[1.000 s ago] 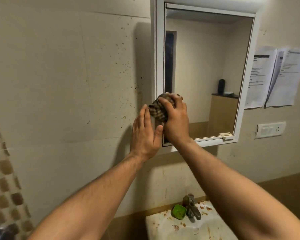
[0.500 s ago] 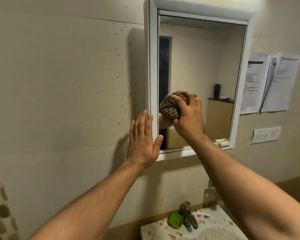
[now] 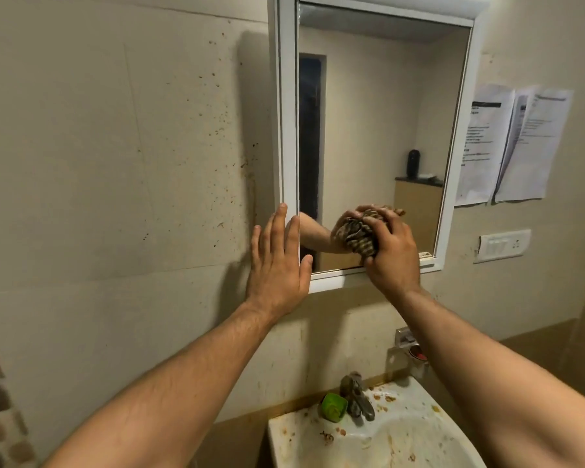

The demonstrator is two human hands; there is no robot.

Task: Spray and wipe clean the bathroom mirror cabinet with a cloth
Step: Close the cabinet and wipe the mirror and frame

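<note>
- Since half a second ago, the right hand (image 3: 390, 256) has carried the balled cloth (image 3: 358, 233) rightward and lower across the mirror (image 3: 372, 130).
- Its grip is wrapped around the brown checked cloth, pressing it against the glass near the bottom edge of the cabinet frame (image 3: 287, 113).
- Left hand (image 3: 277, 261) lies flat — fingers spread, holding nothing — on the frame's lower left corner.
- Below sits a stained sink (image 3: 402, 437) with a tap (image 3: 357, 395).
</note>
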